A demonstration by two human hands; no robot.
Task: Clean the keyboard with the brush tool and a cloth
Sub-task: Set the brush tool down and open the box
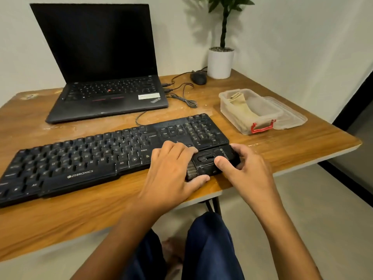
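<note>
The black brush tool lies gripped at both ends, bristles leftward. The dusty black keyboard touches it just beyond. The beige cloth sits well beyond.

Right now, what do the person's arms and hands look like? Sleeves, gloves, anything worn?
Both arms are bare as far as the view reaches; no sleeves visible. The left hand and right hand have no gloves, and no rings, watch or wristband show. Nails look short. Dark blue trousers cover the legs below.
</note>
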